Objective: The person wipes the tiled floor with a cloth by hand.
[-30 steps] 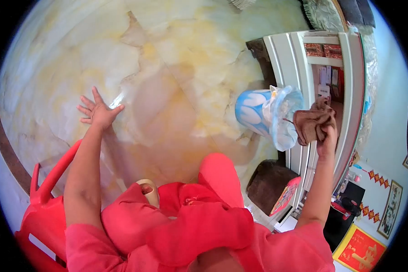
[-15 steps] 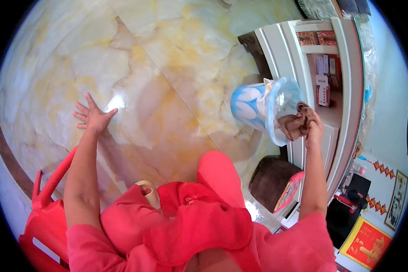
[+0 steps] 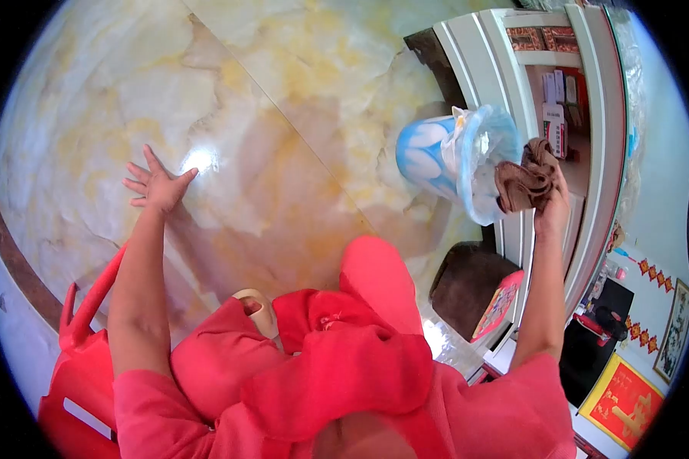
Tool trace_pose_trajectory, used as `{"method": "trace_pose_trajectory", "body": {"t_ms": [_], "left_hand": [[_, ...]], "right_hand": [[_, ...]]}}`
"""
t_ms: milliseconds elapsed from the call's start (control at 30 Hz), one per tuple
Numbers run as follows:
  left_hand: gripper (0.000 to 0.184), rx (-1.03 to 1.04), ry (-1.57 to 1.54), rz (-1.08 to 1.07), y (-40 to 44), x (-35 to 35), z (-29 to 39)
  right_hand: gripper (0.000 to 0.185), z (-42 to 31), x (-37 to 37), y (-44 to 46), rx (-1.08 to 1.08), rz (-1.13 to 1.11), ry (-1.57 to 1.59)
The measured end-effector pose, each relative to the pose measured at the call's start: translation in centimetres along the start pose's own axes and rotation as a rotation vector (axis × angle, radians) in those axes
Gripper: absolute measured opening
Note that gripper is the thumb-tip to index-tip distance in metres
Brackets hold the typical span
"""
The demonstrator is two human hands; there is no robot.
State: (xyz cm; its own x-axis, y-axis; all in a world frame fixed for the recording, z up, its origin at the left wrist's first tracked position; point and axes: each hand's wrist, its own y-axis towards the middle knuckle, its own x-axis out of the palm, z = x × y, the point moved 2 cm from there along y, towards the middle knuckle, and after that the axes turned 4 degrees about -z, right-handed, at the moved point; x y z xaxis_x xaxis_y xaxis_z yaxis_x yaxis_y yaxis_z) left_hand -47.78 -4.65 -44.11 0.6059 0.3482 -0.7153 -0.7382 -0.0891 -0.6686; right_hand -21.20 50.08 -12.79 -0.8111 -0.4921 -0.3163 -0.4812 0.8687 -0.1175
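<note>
A crumpled brown cloth (image 3: 527, 182) is gripped in my right hand (image 3: 553, 205), whose fingers are partly hidden behind it. The cloth hangs by the rim of a blue and white bin (image 3: 429, 149) lined with a clear plastic bag (image 3: 491, 138). Whether the cloth touches the rim I cannot tell. My left hand (image 3: 161, 186) is stretched out over the marbled floor with its fingers spread, holding nothing.
A white cabinet (image 3: 505, 73) with small boxes (image 3: 556, 126) on its shelf stands behind the bin. A red plastic chair (image 3: 80, 367) is at my left. Near my right knee is a dark brown stool-like seat (image 3: 467, 283). The marbled floor (image 3: 283, 69) spreads ahead.
My right hand has moved up and to the right with the cloth, further out from the bin's mouth. The view has shifted slightly. My left hand stays spread.
</note>
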Motion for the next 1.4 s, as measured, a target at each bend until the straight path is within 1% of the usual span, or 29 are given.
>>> {"method": "trace_pose_trajectory", "body": {"t_ms": [33,133,167,267,300,333,400,500,533,600,633,733,867,900,933,967,1000,1033,1100,1200,1233,1333,1367,1400], "left_hand": [[0.127,0.004,-0.003,0.004,0.2,0.0,0.0],[0.127,0.011,0.013,-0.011,0.1,-0.2,0.0],[0.127,0.011,0.013,-0.01,0.2,-0.1,-0.1],[0.127,0.013,-0.007,-0.01,0.0,-0.1,0.1],[0.127,0.01,-0.014,-0.015,-0.2,-0.2,0.3],[0.127,0.016,-0.012,-0.023,-0.4,-0.4,0.2],[0.127,0.012,0.009,-0.014,0.0,-0.4,0.1],[0.127,0.012,-0.023,-0.009,0.0,-0.1,-0.1],[0.127,0.024,-0.036,-0.01,0.1,-0.1,-0.2],[0.126,0.057,-0.045,0.035,1.2,0.6,-1.2],[0.125,0.074,-0.05,0.056,1.7,1.1,-1.7],[0.123,0.069,-0.039,0.063,1.6,1.1,-1.8],[0.122,0.075,-0.059,0.067,1.5,0.8,-1.7],[0.122,0.064,-0.063,0.055,0.8,0.3,-1.2],[0.123,0.053,-0.064,0.038,0.0,0.2,-1.0],[0.122,0.051,-0.054,0.034,-0.1,0.4,-1.1],[0.12,0.052,-0.05,0.039,0.4,0.3,-1.1],[0.119,0.035,-0.057,0.049,0.7,0.3,-1.2],[0.112,0.07,-0.075,0.062,0.7,0.1,-2.1],[0.1,0.097,-0.133,0.146,1.2,-0.1,-2.2],[0.096,0.097,-0.162,0.179,1.2,0.2,-2.1],[0.087,0.203,-0.179,0.306,1.0,2.0,-0.7],[0.081,0.235,-0.198,0.348,0.2,2.1,0.3],[0.078,0.296,-0.229,0.333,-0.2,2.4,0.8]], "right_hand": [[0.059,1.2,-1.5,1.2,0.021,-0.119,-0.064],[0.06,-1.1,-0.1,0.8,-0.082,-0.153,-0.059],[0.065,-1.1,0.2,0.6,-0.11,-0.127,-0.036],[0.068,-0.3,-0.1,1.4,-0.123,-0.17,-0.237],[0.068,-0.7,0.1,1.3,-0.148,-0.13,-0.142],[0.064,-1.1,0.1,1.1,-0.106,-0.076,-0.13],[0.063,-0.3,-0.3,0.9,-0.056,-0.004,-0.216],[0.061,-2.3,0.2,-0.2,-0.159,-0.012,-0.151],[0.054,-3.0,-1.0,-0.1,-0.198,-0.048,-0.074],[0.045,-4.3,-1.8,-0.8,-0.245,-0.017,-0.011],[0.04,-4.6,-2.5,-0.7,-0.17,0.083,-0.055],[0.041,-7.0,-3.4,-1.0,-0.371,0.064,-0.231],[0.038,-11.0,-3.3,-3.0,-0.536,0.167,-0.128],[0.038,-11.1,-2.8,-3.5,-0.56,0.207,-0.162],[0.037,-9.1,-3.7,-2.1,-0.56,0.152,-0.217],[0.036,-5.0,-5.6,0.0,-0.558,0.108,-0.271],[0.035,-3.0,-6.6,1.1,-0.564,0.066,-0.318],[0.035,-3.4,-5.7,1.0,-0.549,0.084,-0.306],[0.035,-3.8,-3.3,-1.5,-0.475,0.119,-0.289],[0.035,-4.6,-4.0,-2.1,-0.411,0.117,-0.173],[0.035,-4.9,-4.0,-2.6,-0.455,0.092,-0.14],[0.036,-6.7,-2.2,-4.9,-0.559,0.08,-0.057],[0.04,-6.0,-2.1,-4.6,-0.636,0.028,-0.129],[0.036,-4.8,-2.7,-4.3,-0.559,0.036,-0.497]]}}
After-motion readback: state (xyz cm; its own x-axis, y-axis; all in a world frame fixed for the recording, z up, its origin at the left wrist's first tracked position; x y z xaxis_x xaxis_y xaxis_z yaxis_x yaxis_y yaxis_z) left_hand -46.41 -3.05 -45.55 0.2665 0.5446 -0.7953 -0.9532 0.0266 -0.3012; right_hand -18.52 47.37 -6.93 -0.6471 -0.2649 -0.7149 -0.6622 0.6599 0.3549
